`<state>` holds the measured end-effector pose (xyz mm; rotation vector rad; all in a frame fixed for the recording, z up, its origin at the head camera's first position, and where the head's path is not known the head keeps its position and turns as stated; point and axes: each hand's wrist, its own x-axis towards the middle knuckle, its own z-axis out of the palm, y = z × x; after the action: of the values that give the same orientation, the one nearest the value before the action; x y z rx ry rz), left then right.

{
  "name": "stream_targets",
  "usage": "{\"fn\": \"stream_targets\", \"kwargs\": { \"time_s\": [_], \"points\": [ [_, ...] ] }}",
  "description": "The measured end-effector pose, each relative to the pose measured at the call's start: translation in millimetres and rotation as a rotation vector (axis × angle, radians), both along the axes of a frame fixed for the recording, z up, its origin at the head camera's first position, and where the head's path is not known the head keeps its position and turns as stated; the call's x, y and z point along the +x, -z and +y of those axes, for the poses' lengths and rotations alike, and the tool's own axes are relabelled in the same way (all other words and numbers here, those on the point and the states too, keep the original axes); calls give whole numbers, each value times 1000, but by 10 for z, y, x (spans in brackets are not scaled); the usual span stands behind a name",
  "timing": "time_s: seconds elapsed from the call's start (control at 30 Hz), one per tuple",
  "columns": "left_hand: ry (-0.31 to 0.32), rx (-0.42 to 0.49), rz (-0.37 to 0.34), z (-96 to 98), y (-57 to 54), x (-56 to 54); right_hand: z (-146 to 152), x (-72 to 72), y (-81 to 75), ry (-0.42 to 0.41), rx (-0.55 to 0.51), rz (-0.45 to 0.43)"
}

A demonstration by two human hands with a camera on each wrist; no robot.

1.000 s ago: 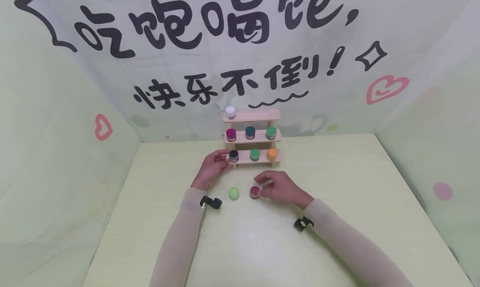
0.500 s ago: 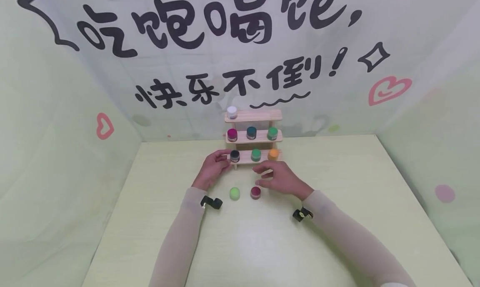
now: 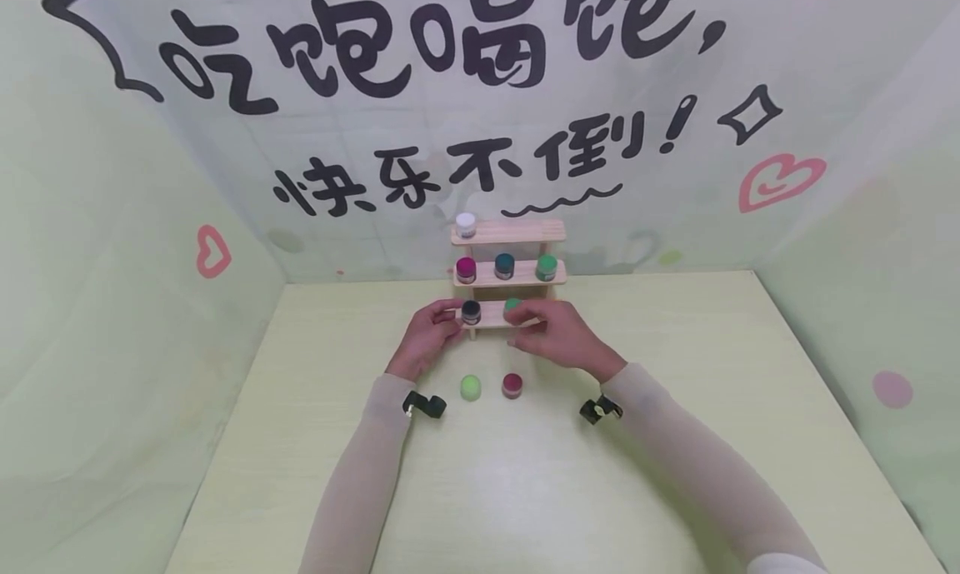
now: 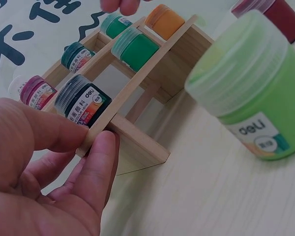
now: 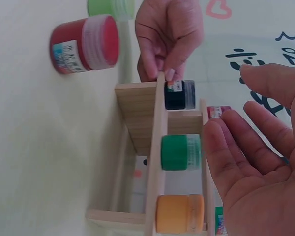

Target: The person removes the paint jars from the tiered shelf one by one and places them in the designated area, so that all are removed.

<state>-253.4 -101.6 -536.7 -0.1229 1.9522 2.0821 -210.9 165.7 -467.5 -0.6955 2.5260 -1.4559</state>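
Observation:
My left hand (image 3: 427,341) pinches the left end of the lowest board of a small three-tier wooden shelf (image 3: 491,316), thumb below and index finger above. Beside those fingers sits a black paint jar (image 4: 83,102) on that board. My right hand (image 3: 558,332) hovers over the lowest board with fingers apart, nothing between them. It is nearest the green paint jar (image 5: 180,152) and the orange paint jar (image 5: 179,214); in the head view it covers the orange one. On the table in front stand a light green paint jar (image 3: 470,388) and a dark red paint jar (image 3: 512,386).
The top board bears a white jar (image 3: 466,225) at its left end. On the middle board stand a magenta jar (image 3: 466,269), a teal jar (image 3: 505,266) and another green jar (image 3: 547,267). A lettered cloth (image 3: 420,249) hangs close behind the shelf.
My right hand has let go of the dark red jar and moved away from me to the shelf's lowest board. The left hand keeps its grip on the shelf.

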Motion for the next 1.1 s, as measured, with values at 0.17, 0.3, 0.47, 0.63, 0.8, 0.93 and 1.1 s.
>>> {"fn": "stream_targets", "kwargs": {
  "time_s": [0.17,0.3,0.47,0.63,0.8,0.93,1.1],
  "points": [
    [7,-4,7,-4,-9,2,-33,-79,-81,18,-49,28],
    [8,-9,5,-3,-14,6,-69,-155,-162,33,-67,43],
    [8,-20,1,-4,-7,7,-112,-243,-277,53,-41,56],
    [10,-23,2,-20,-8,10,-166,-374,-372,64,-69,55],
    [10,-15,18,-23,-27,4,-214,-505,-462,98,-79,54],
    [11,-34,19,-20,-18,0,-251,-583,-531,136,-66,48],
    [12,-39,23,-13,-15,4,-297,-684,-601,175,-70,57]
  ]
}}
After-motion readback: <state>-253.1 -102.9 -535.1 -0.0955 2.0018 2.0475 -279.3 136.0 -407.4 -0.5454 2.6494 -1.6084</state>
